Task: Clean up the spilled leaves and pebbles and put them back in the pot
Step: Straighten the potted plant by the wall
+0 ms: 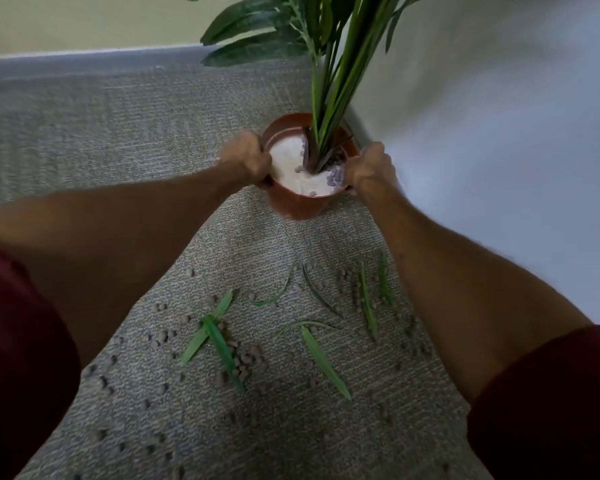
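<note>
Obs.: we have both hands on the pot (297, 202), which stands on the carpet (136, 133) near the far right corner where the walls meet. Left hand (245, 161) grips the left rim, fingers (262, 157) curled over the edge and clamped on it; right hand (371, 168) grips the right rim likewise. The pot appears tilted toward us, its white filler (291, 171) exposed with only a few pebbles around the stems of the plant (326, 98).

Spill: the loose leaves (321, 358) and pebbles (246, 365) lie on the carpet nearer to us than the pot, between and under our forearms. Most leaves run roughly away from us, a few crossing at the left. Pebbles scatter wider to the near left, so we judge the left hand nearer that part; the right forearm lies over the right-hand leaves.

Judgement: the pot wants settling upright before either hand lets go and draws back toward us for gathering.

Limits: motion blur softens hands and rim; fingertips inside the pot are hidden; pebbles under the arms cannot be seen
</note>
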